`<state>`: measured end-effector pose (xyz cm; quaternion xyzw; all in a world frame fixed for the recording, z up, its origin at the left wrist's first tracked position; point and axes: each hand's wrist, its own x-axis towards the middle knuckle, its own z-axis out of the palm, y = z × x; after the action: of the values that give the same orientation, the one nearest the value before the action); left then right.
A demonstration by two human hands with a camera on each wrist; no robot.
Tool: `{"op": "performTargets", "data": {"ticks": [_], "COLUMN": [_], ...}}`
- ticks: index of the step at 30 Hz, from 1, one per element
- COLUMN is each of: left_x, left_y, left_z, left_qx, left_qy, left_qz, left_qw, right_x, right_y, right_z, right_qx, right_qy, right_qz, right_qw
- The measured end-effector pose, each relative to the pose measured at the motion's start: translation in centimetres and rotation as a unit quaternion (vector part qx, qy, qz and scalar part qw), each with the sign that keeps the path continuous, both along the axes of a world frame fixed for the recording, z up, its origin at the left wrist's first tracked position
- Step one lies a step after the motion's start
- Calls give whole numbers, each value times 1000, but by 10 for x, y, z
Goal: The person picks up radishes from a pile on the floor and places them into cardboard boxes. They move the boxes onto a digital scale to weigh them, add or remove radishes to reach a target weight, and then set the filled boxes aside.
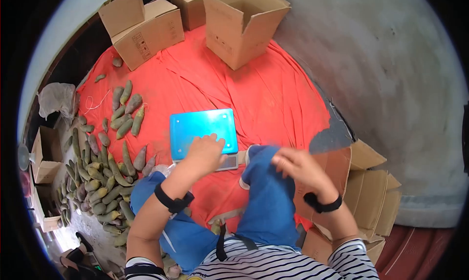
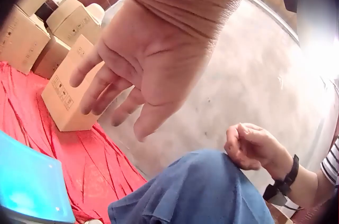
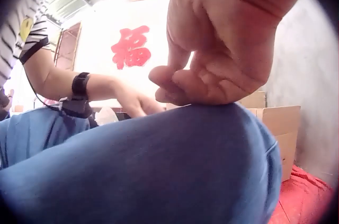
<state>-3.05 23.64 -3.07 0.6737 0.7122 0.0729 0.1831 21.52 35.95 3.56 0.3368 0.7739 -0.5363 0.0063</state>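
Note:
The left hand hangs over the near edge of a blue-topped scale; in the left wrist view that hand has relaxed, spread fingers and holds nothing. Over the raised knee, in blue trousers, is the right hand. The right wrist view shows the right hand with loosely bent fingers resting on the trouser knee, nothing in its grasp. No item lies on the scale's plate where it shows.
Many green and purplish root vegetables lie heaped at the left, several more on the red cloth. Cardboard boxes stand at the back, with an open carton at the right beside a grey wall.

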Motion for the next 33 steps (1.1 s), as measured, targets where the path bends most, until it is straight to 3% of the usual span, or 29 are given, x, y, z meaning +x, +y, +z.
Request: {"op": "performTargets", "data": {"ticks": [1, 2, 5, 7, 9, 12, 16, 20, 26, 28, 29, 33], "left_x": [-1, -3, 0, -1, -6, -13, -12, -19, -26, -26, -27, -23], "left_y": [1, -1, -7, -8, -4, 6, 10, 5, 7, 8, 7, 5], "left_z": [-6, -14, -33, -32, -34, -37, -38, -52, -56, -55, -55, -58], "left_qx": [-6, 0, 17, -78, -74, -56, -74, -34, -49, -49, -38, -28], "left_qy": [2, -2, -40, -28, 1, 21, 2, 36, 49, 48, 53, 60], "left_qz": [-13, -11, -17, -20, -7, 26, 52, 52, 83, 86, 85, 96], "left_qw": [1000, 1000, 999, 996, 997, 998, 996, 997, 994, 994, 994, 993], "right_x": [-6, -20, -68, -111, -154, -214, -271, -312, -342, -338, -330, -308], "right_y": [25, 49, 137, 192, 241, 300, 351, 385, 418, 412, 431, 416], "right_z": [-10, -9, -17, -20, -24, -39, -59, -76, -93, -95, -108, -109], "right_qx": [187, 285, 477, 532, 638, 720, 738, 717, 691, 697, 738, 741], "right_qy": [38, 28, 3, 27, 40, 4, -101, -197, -267, -272, -242, -147], "right_qz": [43, 39, 35, 6, 11, -4, -19, -41, 3, 26, 65, 155], "right_qw": [981, 957, 878, 846, 769, 694, 666, 668, 672, 662, 627, 637]}}
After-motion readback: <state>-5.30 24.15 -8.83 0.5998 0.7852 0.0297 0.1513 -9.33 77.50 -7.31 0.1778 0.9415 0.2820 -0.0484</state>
